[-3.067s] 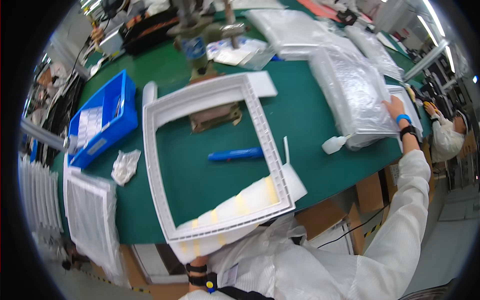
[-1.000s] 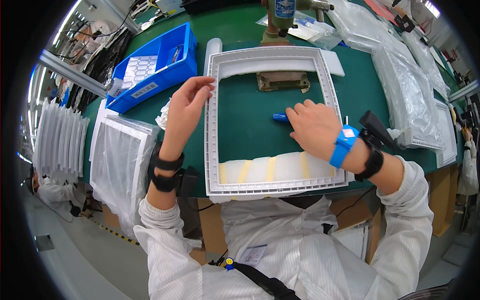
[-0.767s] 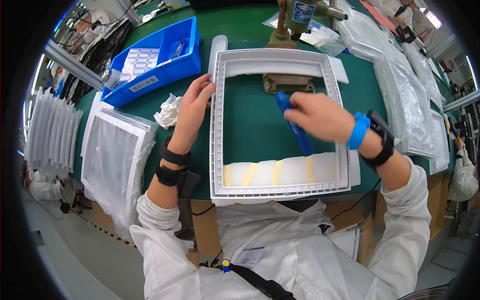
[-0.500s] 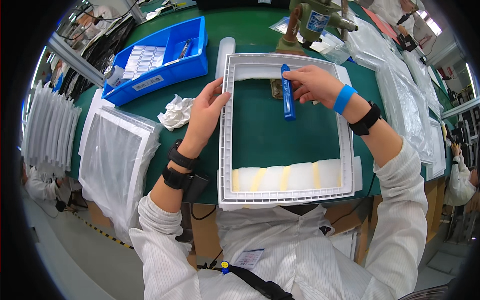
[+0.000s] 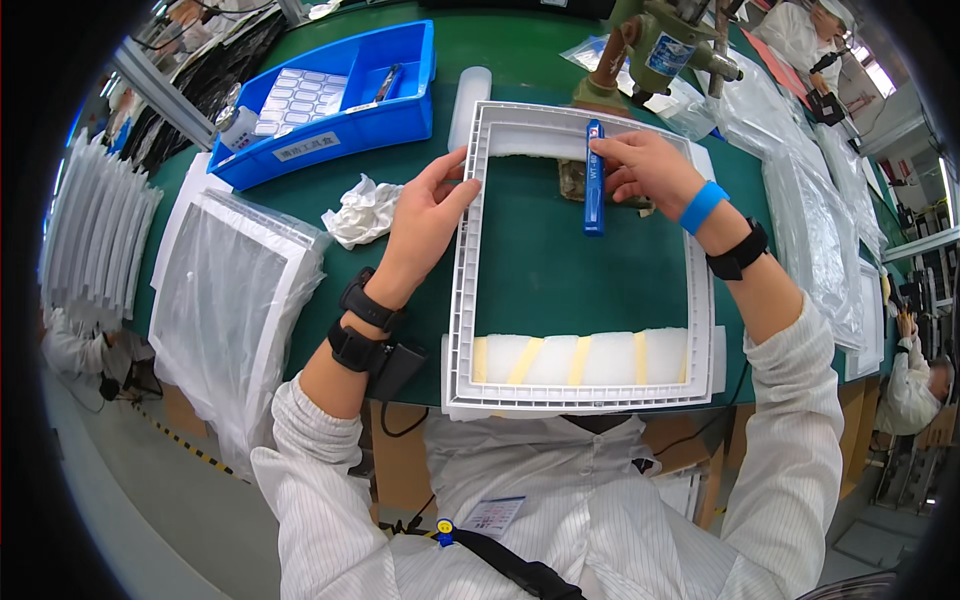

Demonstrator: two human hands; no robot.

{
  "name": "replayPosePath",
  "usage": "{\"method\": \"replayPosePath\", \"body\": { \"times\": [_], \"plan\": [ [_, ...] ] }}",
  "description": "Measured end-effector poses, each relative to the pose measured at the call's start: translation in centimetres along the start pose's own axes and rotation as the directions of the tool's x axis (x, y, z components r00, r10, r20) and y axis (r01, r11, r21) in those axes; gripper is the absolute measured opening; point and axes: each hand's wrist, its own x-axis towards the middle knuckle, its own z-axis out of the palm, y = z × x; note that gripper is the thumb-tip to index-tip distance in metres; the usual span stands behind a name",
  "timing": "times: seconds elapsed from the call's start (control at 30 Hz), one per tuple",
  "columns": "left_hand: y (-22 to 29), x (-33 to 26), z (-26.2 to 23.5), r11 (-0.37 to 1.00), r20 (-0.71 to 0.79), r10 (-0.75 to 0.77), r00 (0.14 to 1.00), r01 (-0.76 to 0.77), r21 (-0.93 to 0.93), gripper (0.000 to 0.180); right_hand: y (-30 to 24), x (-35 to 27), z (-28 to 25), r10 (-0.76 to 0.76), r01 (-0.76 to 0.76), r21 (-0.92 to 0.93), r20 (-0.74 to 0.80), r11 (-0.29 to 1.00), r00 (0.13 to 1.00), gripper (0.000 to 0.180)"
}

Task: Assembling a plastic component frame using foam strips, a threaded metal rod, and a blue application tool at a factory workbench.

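Observation:
A white rectangular plastic frame (image 5: 466, 290) with a ribbed rim lies in front of me, its lower side over white foam padding (image 5: 610, 360) with yellow strips. My left hand (image 5: 430, 215) holds the frame's left side near the upper corner, thumb on the near face and fingertips at the outer edge. Over the upper right part of the opening, my right hand (image 5: 650, 175) pinches a slim blue pen-shaped tool (image 5: 594, 195) between thumb and fingers. The tool points almost straight toward me, its top end overlapping the frame's upper bar. Some right fingers are partly hidden behind the tool.
A blue divided bin (image 5: 350, 140) with a label sheet and a pen stands upper left. Nearby are crumpled white tissue (image 5: 362, 212) and a plastic-wrapped frame (image 5: 225, 270). A green metal press (image 5: 660, 50) rises beyond the frame; bagged parts (image 5: 800, 190) lie right.
The view has shifted slightly, so the frame and bin appear a little to the right. The blue tool stands a touch straighter. Both hands keep their holds.

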Motion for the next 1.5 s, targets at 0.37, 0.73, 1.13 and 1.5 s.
{"method": "replayPosePath", "body": {
  "times": [0.37,0.73,1.13,1.5],
  "plan": [
    [0.6,-0.1,-0.1,0.971,0.041,-0.125,0.991,0.131,-0.202,0.047,-1.7,-1.7,4.6,-0.156,0.376,-0.384,0.495,0.843,0.855,0.037],
    [0.3,0.0,-0.2,0.966,0.036,-0.137,0.99,0.142,-0.218,0.047,-0.6,-1.4,5.1,-0.368,0.658,-0.422,0.585,0.623,0.723,0.031],
    [0.1,0.0,0.0,0.969,0.019,-0.127,0.992,0.128,-0.213,0.044,-2.1,-3.1,3.3,-0.182,0.538,-0.411,0.644,0.736,0.743,0.036],
    [-0.1,0.1,-0.4,0.974,0.032,-0.108,0.994,0.112,-0.196,0.044,-4.0,-7.1,1.8,0.201,0.527,-0.517,0.815,0.675,0.544,0.029]
  ]
}}
